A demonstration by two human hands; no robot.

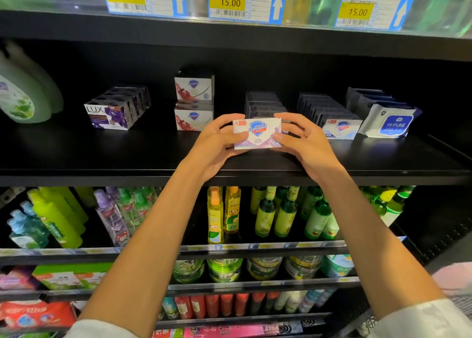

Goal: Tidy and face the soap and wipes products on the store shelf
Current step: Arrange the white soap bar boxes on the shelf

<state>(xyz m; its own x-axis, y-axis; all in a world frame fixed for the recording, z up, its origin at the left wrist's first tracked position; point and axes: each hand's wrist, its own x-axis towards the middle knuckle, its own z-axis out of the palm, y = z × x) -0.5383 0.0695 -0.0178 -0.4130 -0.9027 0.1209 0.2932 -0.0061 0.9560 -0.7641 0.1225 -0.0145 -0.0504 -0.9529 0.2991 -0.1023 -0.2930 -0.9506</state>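
We hold a Safeguard box between both hands at the front of the black shelf, label toward us. The left hand pinches its left end, thumb on the face and fingers curled over the top; the right hand grips the right end the same way. A two-handed hold like this lets us square the box and set it down straight, probably at the head of the purple row just behind it.

The box reads "Safeguard" on a blue shield, with a small red tag at its upper left corner. To the left stand two stacked pomegranate boxes with the same shield, and a skewed LUX row that looks due for straightening. To the right sit a blue Safeguard row and a wipes pack marked "99.9%". Price tags above read 13.80, 15.00, 15.00.
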